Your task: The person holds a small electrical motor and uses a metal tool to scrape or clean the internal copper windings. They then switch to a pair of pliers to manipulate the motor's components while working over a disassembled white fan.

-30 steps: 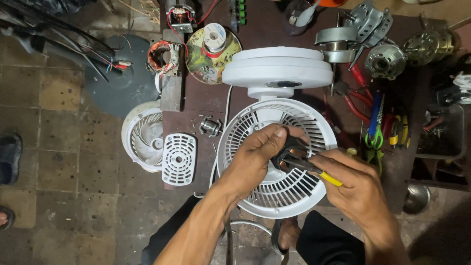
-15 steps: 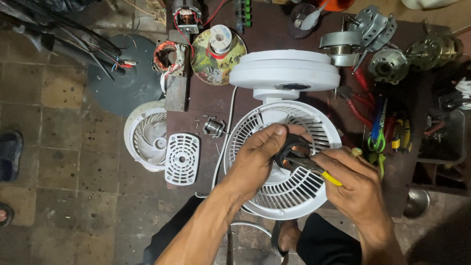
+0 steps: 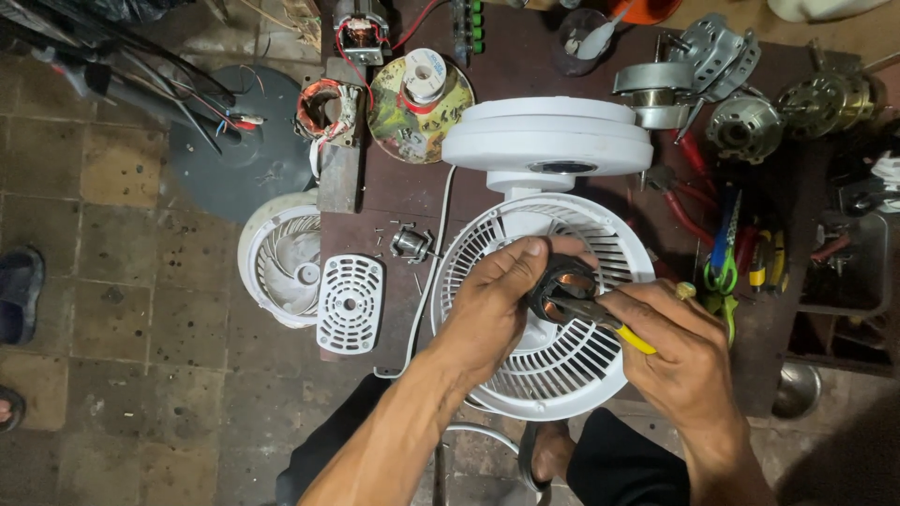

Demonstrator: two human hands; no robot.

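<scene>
Left hand [image 3: 492, 305] curled over the fan grille [image 3: 544, 370] near the table's front edge, fingers gripping the motor [image 3: 561, 286], right hand [image 3: 680, 351] clamped round yellow-handled pliers [image 3: 600, 319] biting into it, both hands barely shifted since a second ago.

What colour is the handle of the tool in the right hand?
Yellow: the tool handle peeks out of the right hand, seen from the head camera.
</scene>
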